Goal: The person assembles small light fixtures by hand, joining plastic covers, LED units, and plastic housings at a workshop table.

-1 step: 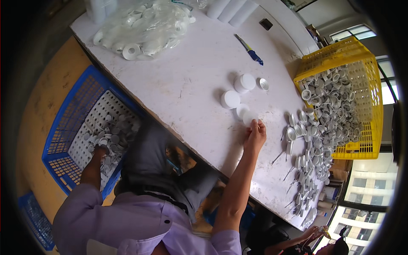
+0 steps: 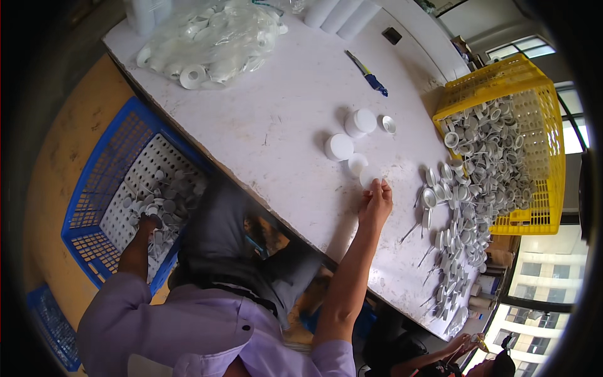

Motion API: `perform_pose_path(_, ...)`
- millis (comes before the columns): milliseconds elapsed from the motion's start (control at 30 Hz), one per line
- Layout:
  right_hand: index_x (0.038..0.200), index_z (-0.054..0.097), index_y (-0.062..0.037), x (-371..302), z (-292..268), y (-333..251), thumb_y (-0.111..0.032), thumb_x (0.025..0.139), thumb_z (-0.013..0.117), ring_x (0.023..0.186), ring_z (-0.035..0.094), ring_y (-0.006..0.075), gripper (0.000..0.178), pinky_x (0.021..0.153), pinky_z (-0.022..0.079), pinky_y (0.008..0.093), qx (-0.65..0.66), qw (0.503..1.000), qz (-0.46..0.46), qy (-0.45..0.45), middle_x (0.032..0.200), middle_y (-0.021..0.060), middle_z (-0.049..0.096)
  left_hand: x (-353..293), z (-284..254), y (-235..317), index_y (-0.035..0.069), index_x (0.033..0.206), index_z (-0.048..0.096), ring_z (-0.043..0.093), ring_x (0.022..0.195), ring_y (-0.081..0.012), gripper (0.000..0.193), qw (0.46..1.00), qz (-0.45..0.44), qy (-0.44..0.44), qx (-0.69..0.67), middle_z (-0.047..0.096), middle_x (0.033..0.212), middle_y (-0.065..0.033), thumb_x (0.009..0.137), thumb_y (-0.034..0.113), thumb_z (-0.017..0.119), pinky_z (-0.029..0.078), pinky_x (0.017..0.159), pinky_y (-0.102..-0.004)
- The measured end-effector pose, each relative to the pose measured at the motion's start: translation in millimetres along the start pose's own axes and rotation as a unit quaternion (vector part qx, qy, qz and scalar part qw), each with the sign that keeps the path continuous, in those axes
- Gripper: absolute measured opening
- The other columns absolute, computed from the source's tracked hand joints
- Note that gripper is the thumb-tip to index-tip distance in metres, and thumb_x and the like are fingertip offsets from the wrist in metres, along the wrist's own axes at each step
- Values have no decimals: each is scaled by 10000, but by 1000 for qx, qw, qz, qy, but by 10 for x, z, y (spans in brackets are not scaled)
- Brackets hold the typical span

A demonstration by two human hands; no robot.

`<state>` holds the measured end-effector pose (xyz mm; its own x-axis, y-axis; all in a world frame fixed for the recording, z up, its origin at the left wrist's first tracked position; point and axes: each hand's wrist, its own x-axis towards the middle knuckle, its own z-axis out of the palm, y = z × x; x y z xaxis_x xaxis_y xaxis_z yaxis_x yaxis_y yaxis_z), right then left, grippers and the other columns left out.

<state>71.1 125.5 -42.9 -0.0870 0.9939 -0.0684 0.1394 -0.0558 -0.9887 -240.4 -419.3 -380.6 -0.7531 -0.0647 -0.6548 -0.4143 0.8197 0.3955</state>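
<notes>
My right hand (image 2: 377,198) is over the table, thumb and fingers pinched on the near edge of a thin white disc (image 2: 369,176). Just beyond it lies another white disc (image 2: 357,164). Two short stacks of white discs, a nearer stack (image 2: 340,147) and a farther stack (image 2: 361,122), stand close by, with a small round white cup-like part (image 2: 387,125) to their right. Down at the left, my left hand (image 2: 150,222) reaches into a blue basket (image 2: 108,157) among loose white round parts with thin stems (image 2: 166,198). Its fingers are mostly hidden there.
A yellow crate (image 2: 553,182) lies tipped at the right, white stemmed parts (image 2: 461,220) spilling from it onto the table. A clear bag of white parts (image 2: 213,47), white rolls (image 2: 339,16) and a blue-handled cutter (image 2: 369,76) sit farther back. Another person's hand (image 2: 461,345) is at the lower right.
</notes>
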Motion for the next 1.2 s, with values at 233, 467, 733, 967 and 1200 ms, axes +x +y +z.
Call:
perform_pose_path(233,1051,476,43,-692,-169,-270,-45,833,518,658,518,130,239,516,391,198,234,970,63,-3,878,108,551,-1599,-91,1614,-17,984,598,649,667,-160,180,930,256,-211,-160,663,820,-115,842,93,588,495,511,-251)
perform_pose_path(467,1004,496,-1,-1235,-270,-112,-40,881,500,590,575,145,129,483,467,207,349,932,94,-42,811,116,604,-3763,101,3243,-30,958,604,654,779,-145,220,754,428,-469,-169,674,845,-124,834,148,643,502,541,-226)
perform_pose_path(733,905,516,-39,-1594,-438,51,-75,876,564,562,577,129,67,484,469,216,364,919,121,-85,744,86,610,-4385,805,3672,-47,943,616,617,625,-114,281,724,499,-475,-42,653,713,-98,840,213,632,496,544,-246)
perform_pose_path(967,855,516,-46,-1555,-526,167,-112,881,570,515,525,115,89,451,421,206,396,905,124,-98,687,63,572,-4374,739,3676,-77,996,591,631,651,-106,215,700,396,-592,-58,650,802,-103,895,103,528,490,491,-200)
perform_pose_path(1200,901,535,-18,-1570,-472,161,-118,883,564,549,531,119,106,470,431,215,392,910,105,-88,719,66,577,-4319,664,3705,-61,971,613,654,712,-142,179,698,405,-589,-21,656,876,-136,876,63,526,522,537,-236)
